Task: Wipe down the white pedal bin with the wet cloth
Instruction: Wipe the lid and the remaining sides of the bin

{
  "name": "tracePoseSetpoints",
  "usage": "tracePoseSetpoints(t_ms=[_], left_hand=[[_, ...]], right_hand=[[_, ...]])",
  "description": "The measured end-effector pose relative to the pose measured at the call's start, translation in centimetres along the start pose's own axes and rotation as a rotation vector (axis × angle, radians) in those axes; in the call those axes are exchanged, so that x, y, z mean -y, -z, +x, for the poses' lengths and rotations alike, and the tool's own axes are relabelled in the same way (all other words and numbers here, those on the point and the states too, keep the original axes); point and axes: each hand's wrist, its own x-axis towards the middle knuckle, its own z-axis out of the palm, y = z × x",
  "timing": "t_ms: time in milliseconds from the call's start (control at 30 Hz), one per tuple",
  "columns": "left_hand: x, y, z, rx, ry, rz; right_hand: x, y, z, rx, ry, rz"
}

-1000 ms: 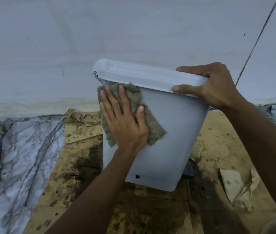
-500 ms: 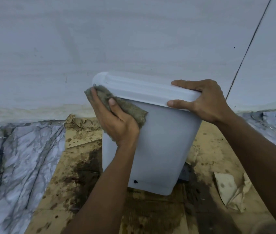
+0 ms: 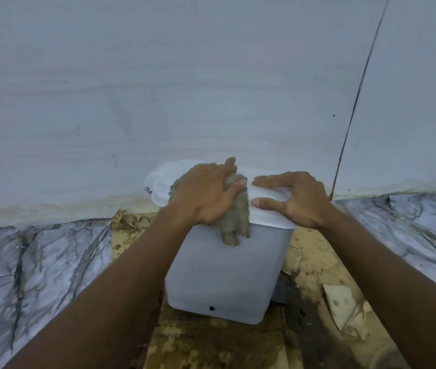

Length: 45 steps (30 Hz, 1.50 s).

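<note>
Wall [image 3: 158,89]: a pale, plain surface filled the upper half of the view, with a thin dark seam running down its right side.
Floor [image 3: 25,275]: grey-veined marble lay to the left and right.
Cardboard [image 3: 211,342]: brown, damp and mottled with dark stains, it lay flat between the marble areas and reached the foot of the wall.
Pedal bin [image 3: 225,275], place: it stood on the cardboard, close to the wall, between the person's two forearms.
Pedal bin, risk: it looked light, so a hard sideways rub might have slid or tipped it on the soggy cardboard if the bracing hand eased off.
Pedal bin, look: a white, smooth plastic body narrowed toward the base, with one small black dot [image 3: 212,308] low on its front. No grime could be made out.
Lid [image 3: 161,179]: white with rounded corners, it was closed. Downward pressure seemed unlikely to open it.
Right hand [image 3: 297,201]: its fingers were spread and almost straight, pressing the lid's right part, with the thumb on the front edge. It gripped nothing.
Left hand [image 3: 206,195]: it lay over the lid's middle, its fingers curved round the bunched cloth.
Wet cloth [image 3: 235,219]: grey-brown and coarse, a tail of it hung down the bin's front. That tail might have dripped or smeared the cleaned side.
Paper scrap [image 3: 342,307]: torn and stained, it lay to the bin's right.
</note>
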Motion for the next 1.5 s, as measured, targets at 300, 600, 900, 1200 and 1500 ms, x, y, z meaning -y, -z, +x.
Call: tracePoseSetpoints(t_ms=[300, 600, 900, 1200, 1500], left_hand=[[-0.2, 1.3, -7.1, -0.037, 0.138, 0.075], [-1.5, 0.2, -10.5, -0.099, 0.027, 0.089], [-2.1, -0.8, -9.2, -0.157, 0.024, 0.065], [-0.7, -2.6, -5.4, -0.171, 0.076, -0.031], [0.2, -4.2, -2.1, -0.303, 0.040, -0.060]], right_hand=[[2.9, -1.0, -1.3, 0.347, 0.056, -0.262], [2.9, -0.6, -6.8, 0.293, 0.063, -0.327], [4.7, -1.9, -11.0, 0.125, -0.126, -0.410], [2.4, -0.2, -6.8, 0.299, -0.050, -0.515], [-1.1, 0.6, -3.1, 0.335, 0.086, -0.334]])
